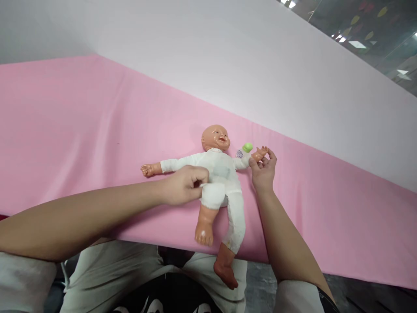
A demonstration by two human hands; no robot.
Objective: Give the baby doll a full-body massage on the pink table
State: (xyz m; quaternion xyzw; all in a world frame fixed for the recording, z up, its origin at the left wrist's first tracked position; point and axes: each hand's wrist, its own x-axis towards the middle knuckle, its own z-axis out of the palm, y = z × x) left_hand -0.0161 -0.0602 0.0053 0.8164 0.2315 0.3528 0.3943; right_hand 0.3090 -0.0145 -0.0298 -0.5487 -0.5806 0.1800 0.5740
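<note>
A baby doll (219, 169) in a white cloth suit lies on its back on the pink sheet (81, 130), head away from me, legs hanging over the near edge. My left hand (184, 184) pinches the white fabric at the doll's hip. My right hand (263, 167) holds the doll's outstretched plastic hand between its fingers. A small green object (247, 147) with a labelled tag lies by that doll arm.
The pink-covered surface runs left and right, backed by a pale wall (260, 65). My lap in light trousers (130, 269) is below the near edge. A dark floor shows at the lower right.
</note>
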